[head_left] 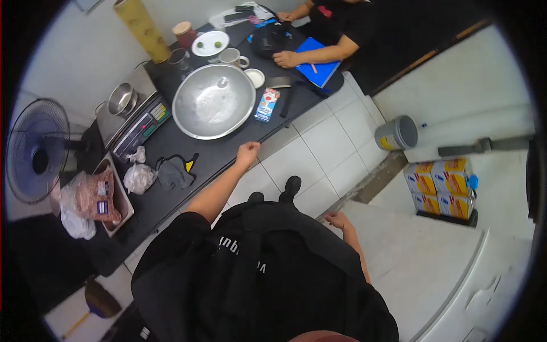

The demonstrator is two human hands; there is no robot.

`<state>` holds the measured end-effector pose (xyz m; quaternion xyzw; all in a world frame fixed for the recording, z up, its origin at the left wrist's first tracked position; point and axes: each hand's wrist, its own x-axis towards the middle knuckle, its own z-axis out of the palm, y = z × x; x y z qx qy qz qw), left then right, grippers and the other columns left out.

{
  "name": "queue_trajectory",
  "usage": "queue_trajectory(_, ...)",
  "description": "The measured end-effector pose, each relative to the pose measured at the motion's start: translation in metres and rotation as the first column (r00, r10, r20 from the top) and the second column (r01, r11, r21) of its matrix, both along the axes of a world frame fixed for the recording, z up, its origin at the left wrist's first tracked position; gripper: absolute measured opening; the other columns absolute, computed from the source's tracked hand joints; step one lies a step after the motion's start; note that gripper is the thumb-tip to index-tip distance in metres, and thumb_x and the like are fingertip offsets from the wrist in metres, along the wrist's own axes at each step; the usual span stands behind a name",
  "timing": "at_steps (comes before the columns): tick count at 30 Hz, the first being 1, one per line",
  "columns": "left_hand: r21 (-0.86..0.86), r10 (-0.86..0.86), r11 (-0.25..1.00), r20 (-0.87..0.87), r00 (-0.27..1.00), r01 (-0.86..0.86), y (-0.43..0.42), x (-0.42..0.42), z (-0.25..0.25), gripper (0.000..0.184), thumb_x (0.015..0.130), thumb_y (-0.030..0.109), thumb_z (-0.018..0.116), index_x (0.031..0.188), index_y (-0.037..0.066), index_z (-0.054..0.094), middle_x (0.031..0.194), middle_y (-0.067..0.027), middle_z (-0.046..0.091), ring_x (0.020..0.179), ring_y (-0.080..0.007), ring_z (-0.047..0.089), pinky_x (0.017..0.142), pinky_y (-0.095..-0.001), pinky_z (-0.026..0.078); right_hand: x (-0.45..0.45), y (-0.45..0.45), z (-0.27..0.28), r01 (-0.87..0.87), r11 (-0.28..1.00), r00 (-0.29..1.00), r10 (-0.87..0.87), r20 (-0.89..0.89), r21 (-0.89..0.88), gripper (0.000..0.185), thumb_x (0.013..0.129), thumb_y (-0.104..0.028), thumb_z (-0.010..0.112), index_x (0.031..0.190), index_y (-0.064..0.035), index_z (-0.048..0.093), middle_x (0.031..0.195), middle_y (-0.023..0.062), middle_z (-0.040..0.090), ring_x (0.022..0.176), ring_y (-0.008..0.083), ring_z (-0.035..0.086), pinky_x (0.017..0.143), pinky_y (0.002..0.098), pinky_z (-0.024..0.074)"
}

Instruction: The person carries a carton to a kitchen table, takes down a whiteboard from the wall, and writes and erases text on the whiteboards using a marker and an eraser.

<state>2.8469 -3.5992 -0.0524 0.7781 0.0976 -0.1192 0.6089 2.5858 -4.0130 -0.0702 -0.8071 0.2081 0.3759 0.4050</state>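
My left hand (pixel 248 154) hangs at the front edge of the dark table (pixel 219 157), its fingers curled in with nothing visible in them. Just beyond it on the tabletop rests a wide metal basin (pixel 211 105), with no contact between them. A blue, white and red carton (pixel 266 105) lies to the basin's right. Low at my right side is my right hand (pixel 339 220), fingers loosely apart and holding nothing, near a white surface (pixel 410 245).
A digital scale (pixel 139 126) with a metal bowl (pixel 122 99), a tray (pixel 121 214) with bagged meat (pixel 97 196) and a fan (pixel 39 154) are at left. Across the table, another person's hand (pixel 286 58) rests by a blue folder (pixel 319 71). A grey bucket (pixel 404 134) stands right.
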Motion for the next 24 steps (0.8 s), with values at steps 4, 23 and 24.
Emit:
queue_trajectory(4, 0.531, -0.339, 0.819, 0.139, 0.931, 0.219, 0.056, -0.048, 0.004, 0.023, 0.083, 0.023, 0.057, 0.085, 0.002, 0.068, 0.086, -0.023, 0.065, 0.077, -0.04, 0.063, 0.07, -0.0455, 0.05, 0.082, -0.058, -0.002, -0.387, 0.869, 0.917, 0.397, -0.032, -0.309, 0.039, 0.078, -0.039, 0.058, 0.082, -0.0035, 0.073, 0.084, 0.018, 0.069, 0.075, 0.0331, 0.066, 0.078, 0.04, 0.05)
queue_trajectory(23, 0.607, 0.291, 0.794, -0.414, 0.862, 0.023, 0.044, -0.32, -0.021, 0.032, 0.079, 0.03, 0.056, 0.086, 0.003, 0.07, 0.093, -0.0228, 0.066, 0.092, -0.0372, 0.063, 0.084, -0.0441, 0.049, 0.38, 0.001, -0.057, -0.768, 0.573, 0.579, 0.812, 0.072, -0.287, 0.028, 0.073, -0.026, 0.058, 0.076, -0.0014, 0.071, 0.075, 0.019, 0.067, 0.075, 0.0319, 0.066, 0.073, 0.0401, 0.051)
queue_trajectory(24, 0.604, 0.272, 0.796, -0.417, 0.867, 0.04, 0.037, -0.33, -0.022, 0.032, 0.079, 0.031, 0.055, 0.086, 0.003, 0.07, 0.093, -0.023, 0.066, 0.093, -0.0373, 0.062, 0.085, -0.0442, 0.049, 0.383, 0.016, -0.061, -0.785, 0.54, 0.525, 0.84, 0.137, -0.303, 0.029, 0.074, -0.026, 0.058, 0.08, -0.0015, 0.071, 0.083, 0.0208, 0.067, 0.083, 0.0348, 0.065, 0.077, 0.0417, 0.0507)
